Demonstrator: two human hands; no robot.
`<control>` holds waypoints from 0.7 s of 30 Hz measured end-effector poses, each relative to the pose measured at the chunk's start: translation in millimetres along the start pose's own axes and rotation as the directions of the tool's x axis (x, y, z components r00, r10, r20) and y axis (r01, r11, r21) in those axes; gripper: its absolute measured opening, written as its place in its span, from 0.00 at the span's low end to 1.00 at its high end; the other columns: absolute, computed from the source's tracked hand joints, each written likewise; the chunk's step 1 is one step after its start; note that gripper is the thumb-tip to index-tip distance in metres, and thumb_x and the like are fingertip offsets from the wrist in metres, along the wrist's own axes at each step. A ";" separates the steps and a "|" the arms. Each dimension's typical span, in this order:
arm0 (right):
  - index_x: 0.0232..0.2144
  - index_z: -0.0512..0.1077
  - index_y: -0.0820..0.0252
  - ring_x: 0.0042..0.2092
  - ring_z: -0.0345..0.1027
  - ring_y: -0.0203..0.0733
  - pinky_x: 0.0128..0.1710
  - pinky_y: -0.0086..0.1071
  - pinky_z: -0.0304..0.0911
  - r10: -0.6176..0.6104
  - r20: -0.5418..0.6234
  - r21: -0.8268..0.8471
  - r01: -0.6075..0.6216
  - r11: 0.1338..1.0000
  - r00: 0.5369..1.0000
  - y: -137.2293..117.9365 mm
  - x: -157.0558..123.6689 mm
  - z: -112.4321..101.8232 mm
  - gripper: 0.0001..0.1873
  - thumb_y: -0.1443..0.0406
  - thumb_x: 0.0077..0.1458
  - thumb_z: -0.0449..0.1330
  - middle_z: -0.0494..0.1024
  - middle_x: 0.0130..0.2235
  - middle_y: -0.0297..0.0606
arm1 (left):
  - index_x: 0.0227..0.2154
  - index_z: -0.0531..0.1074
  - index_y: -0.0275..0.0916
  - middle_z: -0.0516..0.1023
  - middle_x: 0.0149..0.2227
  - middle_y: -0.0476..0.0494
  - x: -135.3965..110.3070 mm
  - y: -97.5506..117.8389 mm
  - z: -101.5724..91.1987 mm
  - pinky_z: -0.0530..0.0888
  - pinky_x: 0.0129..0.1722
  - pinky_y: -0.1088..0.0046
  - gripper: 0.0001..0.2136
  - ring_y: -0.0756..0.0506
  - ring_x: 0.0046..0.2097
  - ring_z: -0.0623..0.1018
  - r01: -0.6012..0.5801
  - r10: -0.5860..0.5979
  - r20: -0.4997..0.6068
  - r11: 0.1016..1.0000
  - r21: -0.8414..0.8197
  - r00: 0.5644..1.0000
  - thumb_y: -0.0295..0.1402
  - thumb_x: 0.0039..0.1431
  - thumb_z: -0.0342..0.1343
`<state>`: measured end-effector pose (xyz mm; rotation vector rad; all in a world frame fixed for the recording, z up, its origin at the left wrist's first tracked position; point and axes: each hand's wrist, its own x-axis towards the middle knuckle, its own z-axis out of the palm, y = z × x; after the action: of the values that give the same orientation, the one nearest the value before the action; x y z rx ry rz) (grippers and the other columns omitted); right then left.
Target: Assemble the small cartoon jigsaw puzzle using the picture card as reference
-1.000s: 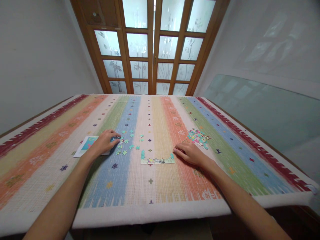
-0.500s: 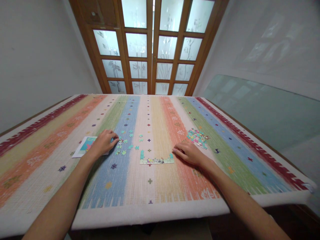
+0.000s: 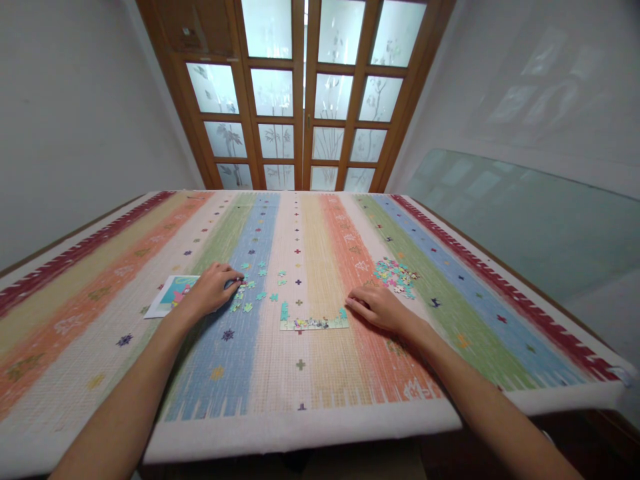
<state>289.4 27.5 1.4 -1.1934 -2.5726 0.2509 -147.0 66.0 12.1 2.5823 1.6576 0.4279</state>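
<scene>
Reaching over loose teal puzzle pieces (image 3: 248, 307), my left hand (image 3: 214, 288) has its thumb and fingertips close together. Whether a piece is between them is too small to tell. Its wrist passes over the right part of a picture card (image 3: 173, 297) with a teal and pink print. At the centre lies a partly joined jigsaw puzzle (image 3: 314, 324): a bottom strip with short teal sides rising at both ends. My right hand (image 3: 377, 307) rests on the cloth just right of that puzzle, fingers curled together; anything beneath the fingertips is hidden.
A heap of mixed puzzle pieces (image 3: 395, 275) sits behind my right hand. Two more pieces (image 3: 282, 277) lie above the joined puzzle. A striped tablecloth (image 3: 320, 373) covers the table. Beyond the far edge stand wooden glazed doors (image 3: 303, 127); a glass panel (image 3: 520, 220) leans at the right wall.
My left hand has shifted slightly right, farther over the loose pieces, uncovering more of the card's print. My right hand and the joined puzzle look unmoved.
</scene>
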 end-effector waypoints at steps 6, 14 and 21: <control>0.35 0.74 0.58 0.35 0.71 0.43 0.37 0.35 0.57 0.005 0.012 -0.001 -0.005 1.000 1.000 0.0 -0.8 -0.5 0.16 0.60 0.70 0.49 0.82 0.35 0.44 | 0.38 0.81 0.39 0.80 0.41 0.34 -0.8 1.9 -0.4 0.71 0.51 0.53 0.18 0.34 0.45 0.74 -0.001 0.001 -0.023 1.000 -0.018 1.000 0.42 0.64 0.48; 0.34 0.74 0.58 0.35 0.71 0.44 0.37 0.36 0.57 -0.010 0.005 0.003 0.010 1.000 1.000 0.5 -0.4 1.0 0.15 0.62 0.69 0.50 0.81 0.35 0.44 | 0.35 0.81 0.39 0.78 0.38 0.38 -2.4 7.4 -4.8 0.71 0.51 0.57 0.19 0.36 0.44 0.74 0.000 -0.002 -0.058 0.999 -0.037 0.998 0.48 0.63 0.51; 0.38 0.75 0.60 0.37 0.71 0.44 0.39 0.35 0.58 -0.003 0.022 0.008 0.003 1.000 1.000 6.6 -1.7 3.6 0.13 0.68 0.63 0.50 0.81 0.37 0.45 | 0.36 0.80 0.40 0.78 0.37 0.39 -2.0 7.5 -1.8 0.71 0.48 0.59 0.18 0.37 0.43 0.74 -0.035 0.035 0.004 0.999 -0.015 0.999 0.45 0.65 0.49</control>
<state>294.0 30.3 -4.1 -1.1902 -2.5898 0.2757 -141.6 60.9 14.8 2.6030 1.6038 0.4353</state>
